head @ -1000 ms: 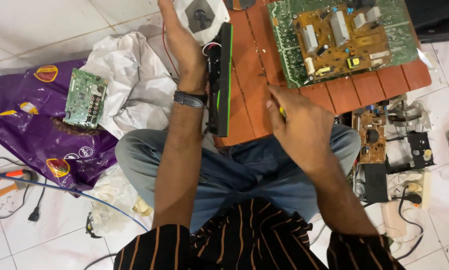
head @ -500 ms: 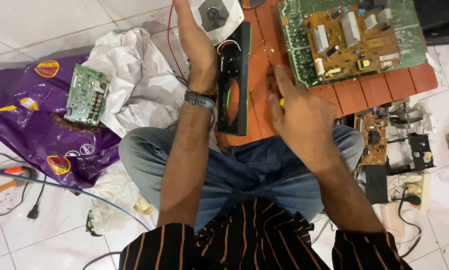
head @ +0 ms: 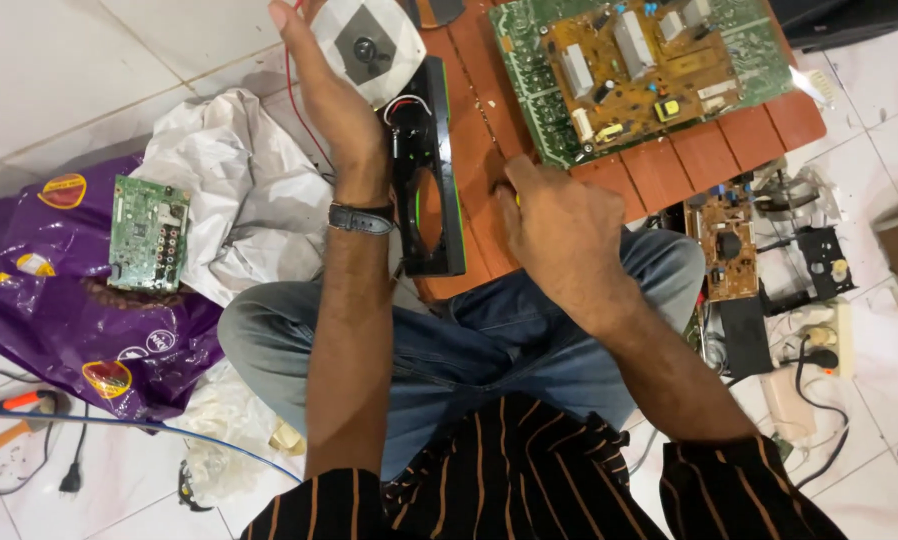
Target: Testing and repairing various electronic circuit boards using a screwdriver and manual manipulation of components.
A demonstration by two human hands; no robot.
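My left hand (head: pixel 334 110) is raised at the top and grips a white square part with a dark round centre (head: pixel 369 45); red wires hang from it. Just right of my wrist, a black oblong frame (head: pixel 431 180) lies on a red-brown slatted board (head: pixel 669 170) across my lap. My right hand (head: pixel 559 220) rests on that board as a closed fist beside the frame. A bit of a small yellow thing (head: pixel 516 197) shows at its fingers; most of it is hidden. A large green and yellow circuit board (head: pixel 649 70) lies beyond my right hand.
A small green circuit board (head: pixel 149 235) lies on a purple bag (head: pixel 59 320) beside crumpled white wrapping (head: pixel 239 190). On the tiled floor to the right are a brown circuit board (head: pixel 724 240), black parts (head: pixel 809 265) and a power strip (head: pixel 819 340). Orange-handled pliers (head: pixel 9 425) lie at the far left.
My left hand has kept hold of the white square part while the view shifted slightly. My right hand has curled into a tighter fist on the board.
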